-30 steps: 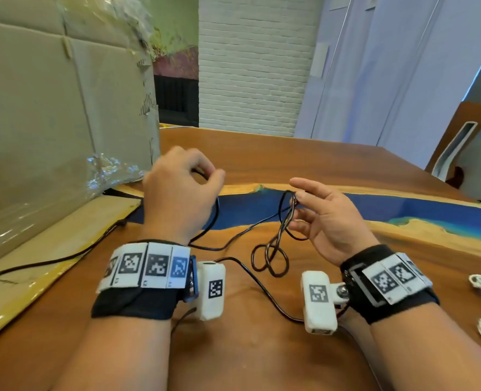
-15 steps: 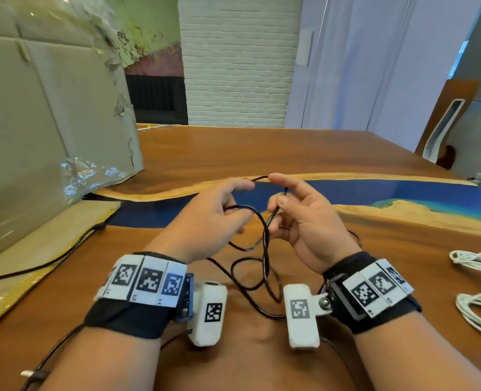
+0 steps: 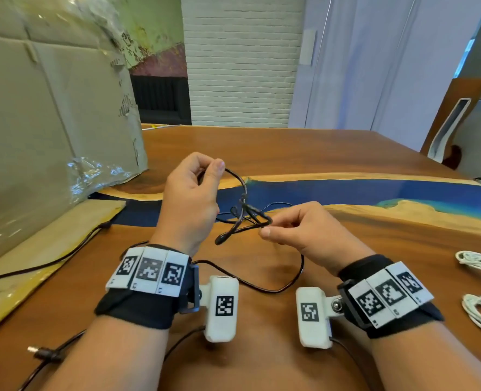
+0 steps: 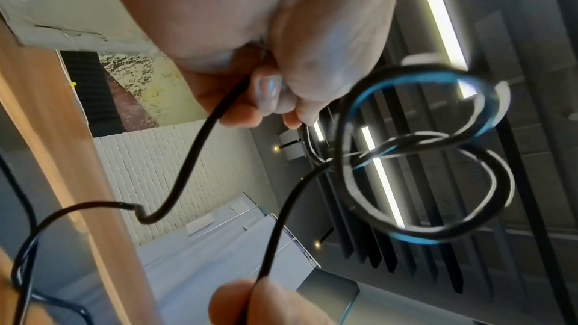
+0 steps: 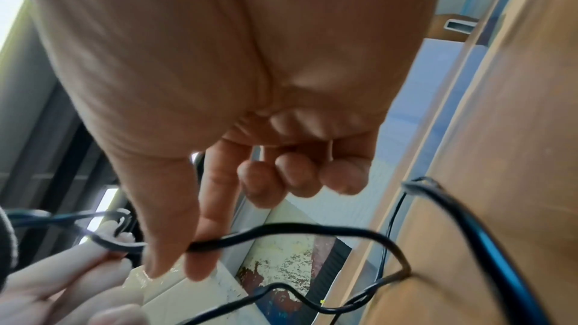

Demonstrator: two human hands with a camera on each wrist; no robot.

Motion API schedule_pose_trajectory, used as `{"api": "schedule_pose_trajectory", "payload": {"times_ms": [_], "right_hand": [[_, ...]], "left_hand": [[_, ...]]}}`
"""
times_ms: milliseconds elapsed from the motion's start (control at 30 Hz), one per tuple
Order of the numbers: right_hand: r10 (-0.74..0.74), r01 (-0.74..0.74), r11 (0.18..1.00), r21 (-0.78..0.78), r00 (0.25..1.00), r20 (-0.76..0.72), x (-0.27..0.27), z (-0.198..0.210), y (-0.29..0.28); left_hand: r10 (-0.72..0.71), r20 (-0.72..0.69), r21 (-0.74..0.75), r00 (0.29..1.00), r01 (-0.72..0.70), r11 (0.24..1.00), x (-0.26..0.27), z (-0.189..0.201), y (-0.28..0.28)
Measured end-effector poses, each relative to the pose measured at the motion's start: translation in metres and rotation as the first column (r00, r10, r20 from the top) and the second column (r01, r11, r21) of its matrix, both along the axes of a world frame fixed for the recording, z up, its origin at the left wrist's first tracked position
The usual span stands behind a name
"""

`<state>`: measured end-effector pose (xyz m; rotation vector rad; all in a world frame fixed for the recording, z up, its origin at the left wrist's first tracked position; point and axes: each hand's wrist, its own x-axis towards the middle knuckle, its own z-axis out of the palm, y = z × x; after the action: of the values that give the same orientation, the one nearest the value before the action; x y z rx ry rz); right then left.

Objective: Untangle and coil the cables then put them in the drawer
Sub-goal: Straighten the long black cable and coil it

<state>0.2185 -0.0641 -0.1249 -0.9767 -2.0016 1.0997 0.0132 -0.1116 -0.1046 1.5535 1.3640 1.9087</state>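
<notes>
You are in the untangling step: your left hand (image 3: 190, 198) and right hand (image 3: 307, 232) each pinch the black cable (image 3: 243, 215) between thumb and fingers above the worktop (image 3: 290, 153). Next, I judge, ease the knotted loops apart gently before coiling.

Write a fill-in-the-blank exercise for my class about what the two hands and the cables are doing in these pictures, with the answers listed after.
1. Both hands pinch a tangled cable whose colour is ____.
2. The left hand is held ____ than the right hand in the head view.
3. The black cable forms a knot of loops ____ the two hands.
4. The white cables lie on the wooden table at its ____ edge.

Answers: black; higher; between; right
</notes>
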Motion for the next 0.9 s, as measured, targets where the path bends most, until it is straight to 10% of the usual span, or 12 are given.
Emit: {"api": "schedule_pose_trajectory", "payload": {"times_ms": [333, 567, 900], "right_hand": [[0.223, -0.229, 0.973, 0.014, 0.932, -0.285, -0.026, -0.001, -0.022], [-0.035, 0.016, 0.999, -0.045, 0.879, -0.476, -0.025, 0.003, -0.020], [-0.095, -0.281, 0.890, -0.359, 0.655, -0.750, 0.012, 0.013, 0.000]], "left_hand": [[-0.103, -0.009, -0.017, 0.995, 0.103, 0.995, 0.008, -0.008, 0.005], [-0.042, -0.066, -0.005, 0.997, 0.042, 0.999, 0.008, -0.005, 0.003], [0.223, 0.281, -0.042, 0.933, -0.220, 0.975, -0.039, -0.004, 0.010]]}}
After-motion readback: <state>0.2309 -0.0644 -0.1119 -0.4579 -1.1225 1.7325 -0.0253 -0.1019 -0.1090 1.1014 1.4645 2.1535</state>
